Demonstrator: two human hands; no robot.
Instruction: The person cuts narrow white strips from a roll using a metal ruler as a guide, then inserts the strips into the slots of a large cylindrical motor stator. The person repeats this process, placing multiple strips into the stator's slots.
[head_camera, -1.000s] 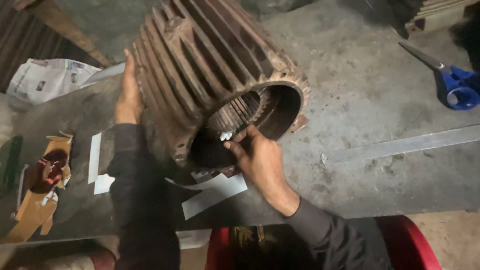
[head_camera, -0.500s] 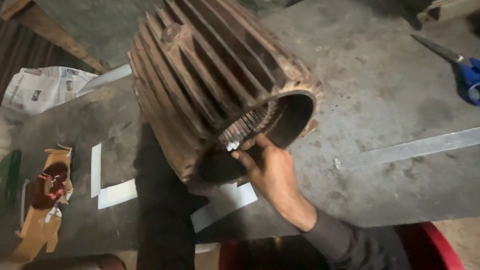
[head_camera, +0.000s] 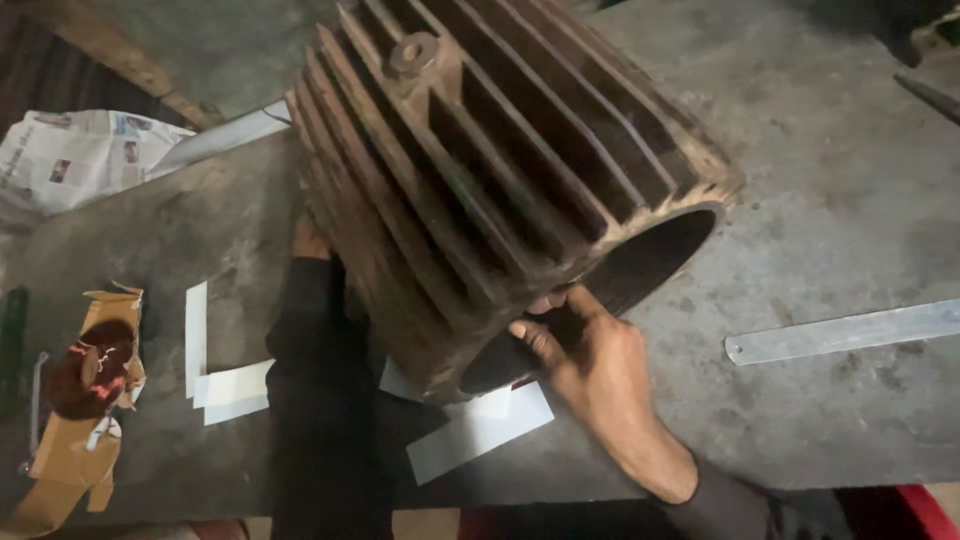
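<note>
A large rusty finned motor housing (head_camera: 480, 170) lies on its side on a grey worktable (head_camera: 820, 200), its open round end facing me. My right hand (head_camera: 590, 365) grips the lower rim of that opening, fingers reaching inside. My left hand (head_camera: 308, 240) is mostly hidden behind the housing's left side, pressed against the fins; only its heel and the dark sleeve show. White paper strips (head_camera: 478, 430) lie under and in front of the housing.
A flat metal ruler (head_camera: 840, 332) lies to the right. More white strips (head_camera: 225, 385) sit at the left, beside a brown cardboard piece with a copper wire coil (head_camera: 85, 385). Crumpled newspaper (head_camera: 75, 155) rests at the far left. A red object (head_camera: 900, 510) shows below the table edge.
The housing now fills more of the view and its opening has turned away, hiding the inner slots. My left hand has slipped lower behind it. The scissors have left the view.
</note>
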